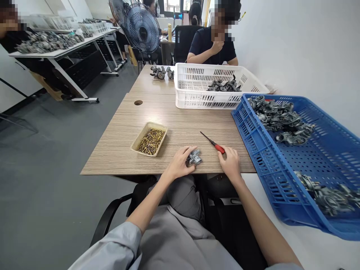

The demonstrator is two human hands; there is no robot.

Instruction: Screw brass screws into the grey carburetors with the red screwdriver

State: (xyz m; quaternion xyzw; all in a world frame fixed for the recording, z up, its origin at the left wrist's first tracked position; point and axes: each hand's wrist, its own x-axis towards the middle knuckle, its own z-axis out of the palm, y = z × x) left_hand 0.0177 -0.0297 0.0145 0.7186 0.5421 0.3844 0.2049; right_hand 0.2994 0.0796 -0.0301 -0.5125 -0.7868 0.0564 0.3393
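Note:
My left hand (181, 163) is closed around a small grey metal carburetor body (194, 157) at the table's front edge, thumb on the near side and fingers on the far side. To its right, my right hand (231, 162) has its thumb and fingers at the handle end of a red-handled screwdriver (218, 147). The screwdriver's dark shaft points away and to the left, and it appears to lie on the tabletop. Left of my hands stands a cream tray (133, 147) of small brass parts, which look like jets or screws.
A blue crate (261, 165) with carburetors (284, 116) stands at the right. Behind it is a white crate (194, 100) holding more. Several carburetors (159, 72) sit on the far table (152, 84). A person sits opposite; a fan (142, 28) stands back left.

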